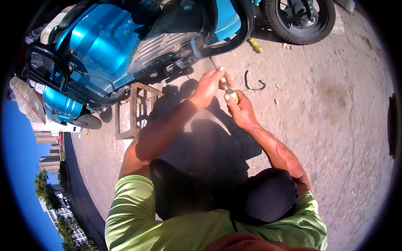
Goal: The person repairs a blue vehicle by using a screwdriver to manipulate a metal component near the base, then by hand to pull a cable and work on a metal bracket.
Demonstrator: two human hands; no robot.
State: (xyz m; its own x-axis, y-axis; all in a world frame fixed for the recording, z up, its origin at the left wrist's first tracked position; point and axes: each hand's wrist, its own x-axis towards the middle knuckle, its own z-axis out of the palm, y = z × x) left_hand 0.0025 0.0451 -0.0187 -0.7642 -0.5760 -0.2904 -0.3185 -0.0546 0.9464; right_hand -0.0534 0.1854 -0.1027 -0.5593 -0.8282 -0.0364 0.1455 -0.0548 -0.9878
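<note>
Both hands hold one screwdriver (224, 81), the left hand (209, 85) closed on its shaft and the right hand (239, 108) closed around the yellow handle, tip near the scooter (125, 42); I think steady, straight pressure helps.

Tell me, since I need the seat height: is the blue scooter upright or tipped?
Tipped: the blue scooter lies on its side, footboard facing the camera.

Lime-green short sleeves (134, 201), bare forearms
</note>
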